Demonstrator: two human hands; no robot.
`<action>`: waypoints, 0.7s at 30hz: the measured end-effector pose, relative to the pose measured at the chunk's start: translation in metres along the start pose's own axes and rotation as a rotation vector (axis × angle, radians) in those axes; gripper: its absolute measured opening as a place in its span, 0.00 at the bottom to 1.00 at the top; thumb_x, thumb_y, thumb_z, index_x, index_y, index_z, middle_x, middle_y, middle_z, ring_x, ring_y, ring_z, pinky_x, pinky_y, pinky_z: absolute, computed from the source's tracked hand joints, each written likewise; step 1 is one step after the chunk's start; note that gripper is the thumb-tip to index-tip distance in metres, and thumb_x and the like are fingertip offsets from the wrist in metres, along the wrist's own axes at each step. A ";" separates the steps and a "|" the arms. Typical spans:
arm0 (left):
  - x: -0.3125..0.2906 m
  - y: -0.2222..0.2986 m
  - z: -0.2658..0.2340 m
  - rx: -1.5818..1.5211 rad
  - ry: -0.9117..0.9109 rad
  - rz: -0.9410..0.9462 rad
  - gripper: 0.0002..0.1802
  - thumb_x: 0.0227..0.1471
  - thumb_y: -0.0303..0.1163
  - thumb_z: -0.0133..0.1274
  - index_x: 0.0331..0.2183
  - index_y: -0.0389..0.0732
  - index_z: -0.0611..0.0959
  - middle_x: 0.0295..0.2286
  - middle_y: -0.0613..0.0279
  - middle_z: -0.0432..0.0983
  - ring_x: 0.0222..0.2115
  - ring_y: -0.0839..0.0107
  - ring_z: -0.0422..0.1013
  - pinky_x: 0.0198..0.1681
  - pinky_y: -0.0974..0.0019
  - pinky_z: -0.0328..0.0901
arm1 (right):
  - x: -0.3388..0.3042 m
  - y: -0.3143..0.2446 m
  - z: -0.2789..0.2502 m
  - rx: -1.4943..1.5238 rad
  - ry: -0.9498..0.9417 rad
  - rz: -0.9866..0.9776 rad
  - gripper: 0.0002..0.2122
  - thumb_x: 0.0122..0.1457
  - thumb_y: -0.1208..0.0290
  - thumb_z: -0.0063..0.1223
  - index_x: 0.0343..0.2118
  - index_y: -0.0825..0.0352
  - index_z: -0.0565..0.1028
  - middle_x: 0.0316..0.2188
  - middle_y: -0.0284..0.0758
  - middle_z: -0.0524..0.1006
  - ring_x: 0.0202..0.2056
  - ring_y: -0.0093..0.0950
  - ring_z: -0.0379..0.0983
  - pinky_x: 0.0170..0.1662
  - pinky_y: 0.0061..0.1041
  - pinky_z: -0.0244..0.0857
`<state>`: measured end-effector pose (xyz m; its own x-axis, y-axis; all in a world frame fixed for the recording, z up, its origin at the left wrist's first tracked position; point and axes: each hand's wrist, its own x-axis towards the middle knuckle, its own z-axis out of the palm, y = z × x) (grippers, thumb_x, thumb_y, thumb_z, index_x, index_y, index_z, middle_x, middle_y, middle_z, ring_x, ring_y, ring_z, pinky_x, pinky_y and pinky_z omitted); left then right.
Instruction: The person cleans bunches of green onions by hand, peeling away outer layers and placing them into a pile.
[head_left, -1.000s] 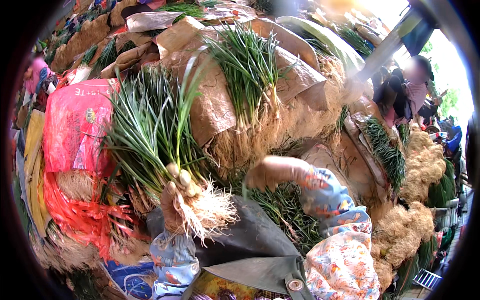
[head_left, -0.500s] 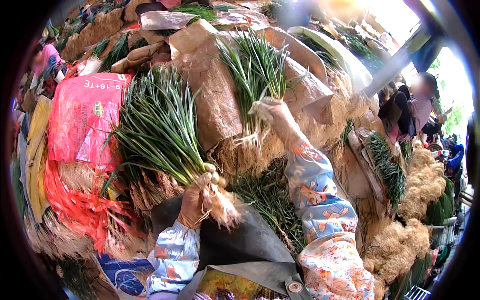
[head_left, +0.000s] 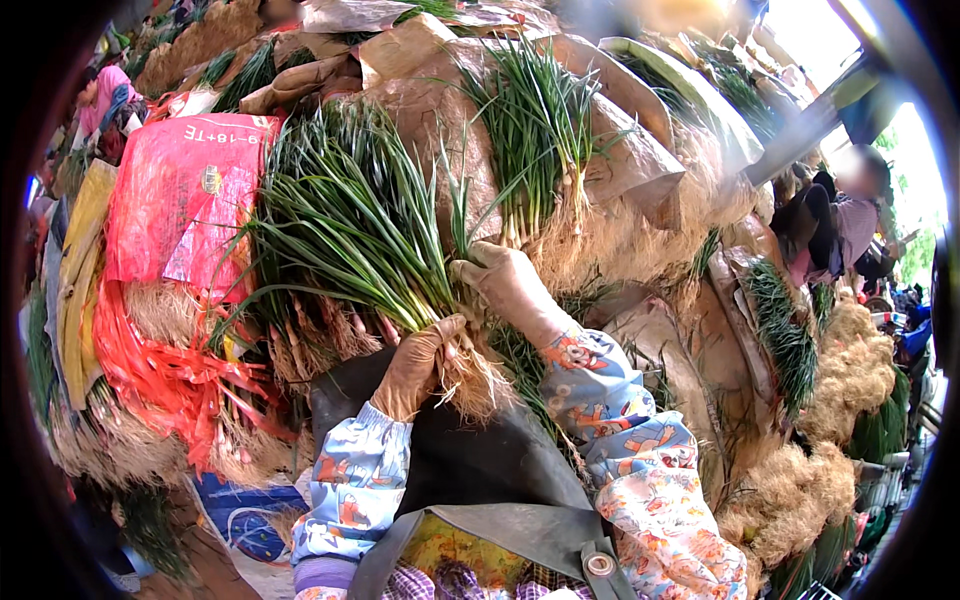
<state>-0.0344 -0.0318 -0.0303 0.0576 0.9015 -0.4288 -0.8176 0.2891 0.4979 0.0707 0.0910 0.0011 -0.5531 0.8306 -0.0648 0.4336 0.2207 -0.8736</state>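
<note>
My gloved left hand is wrapped round the lower stems of a thick bunch of scallions. Its green leaves fan up and to the left, and pale roots hang below the fist. Close beside that bunch, at its right edge, my gloved right hand has its fingers closed on a few thin scallion stalks, whose lower ends are hidden. Just beyond, a looser pile of scallions lies on a brown paper sack, roots toward me. A dark apron covers my lap beneath both hands.
On the left, a pink-red sack and torn red plastic cover rooted bundles. To the right are tan root heaps and a green bundle. People sit at the far left and far right.
My right hand has left the pile on the brown sack and come down and left, beside the held bunch. My left hand still grips that bunch. The whole view has shifted slightly.
</note>
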 end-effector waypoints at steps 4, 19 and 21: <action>-0.001 0.001 -0.001 0.080 0.039 -0.017 0.11 0.51 0.33 0.49 0.33 0.35 0.76 0.18 0.66 0.71 0.13 0.80 0.65 0.15 0.78 0.64 | -0.009 0.001 0.009 -0.377 0.145 -0.156 0.08 0.53 0.67 0.51 0.27 0.68 0.72 0.18 0.44 0.71 0.20 0.35 0.69 0.27 0.32 0.63; -0.006 0.001 0.003 0.197 0.071 0.133 0.10 0.50 0.35 0.50 0.27 0.37 0.75 0.17 0.65 0.70 0.16 0.77 0.66 0.20 0.76 0.65 | -0.022 0.005 0.028 -0.024 0.234 -0.048 0.08 0.52 0.71 0.52 0.20 0.66 0.69 0.13 0.34 0.68 0.14 0.25 0.61 0.20 0.24 0.59; -0.006 0.005 -0.003 -0.016 -0.067 0.086 0.10 0.50 0.35 0.49 0.29 0.38 0.74 0.22 0.63 0.69 0.20 0.75 0.66 0.23 0.73 0.65 | -0.005 0.023 0.036 0.321 0.342 0.067 0.08 0.54 0.70 0.51 0.21 0.64 0.71 0.14 0.31 0.69 0.12 0.20 0.59 0.16 0.19 0.58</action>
<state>-0.0404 -0.0364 -0.0273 0.0242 0.9425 -0.3332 -0.8304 0.2046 0.5183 0.0585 0.0734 -0.0361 -0.2418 0.9703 -0.0109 0.1886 0.0359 -0.9814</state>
